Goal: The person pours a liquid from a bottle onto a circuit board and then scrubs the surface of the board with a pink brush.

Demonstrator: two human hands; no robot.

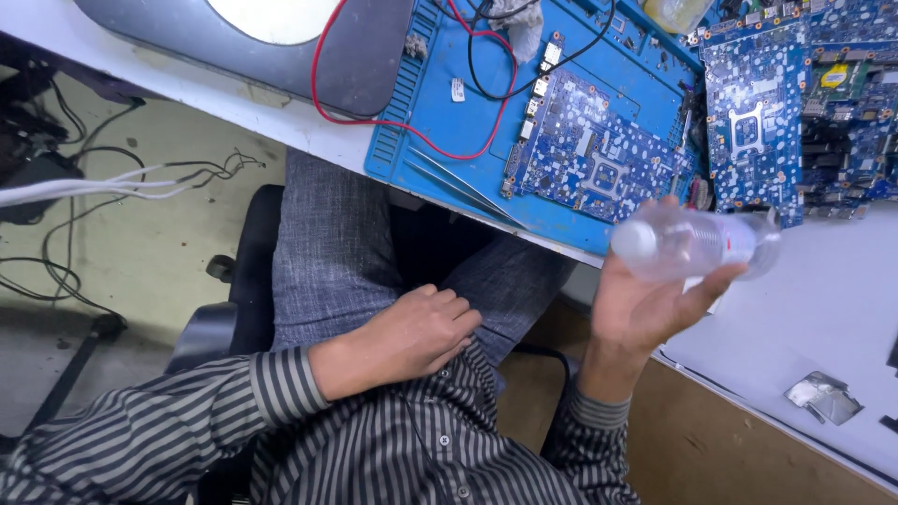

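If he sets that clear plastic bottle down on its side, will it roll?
Probably: the clear bottle looks round and smooth. It seems thin-walled, so likely light and squeezable. The right hand cradles it loosely, so it could slip.

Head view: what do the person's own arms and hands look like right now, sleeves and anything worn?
Both arms wear long shirt sleeves with fine dark grey and white stripes, with cuffs at the wrists. The left hand and right hand are bare: no gloves, rings or watch visible.
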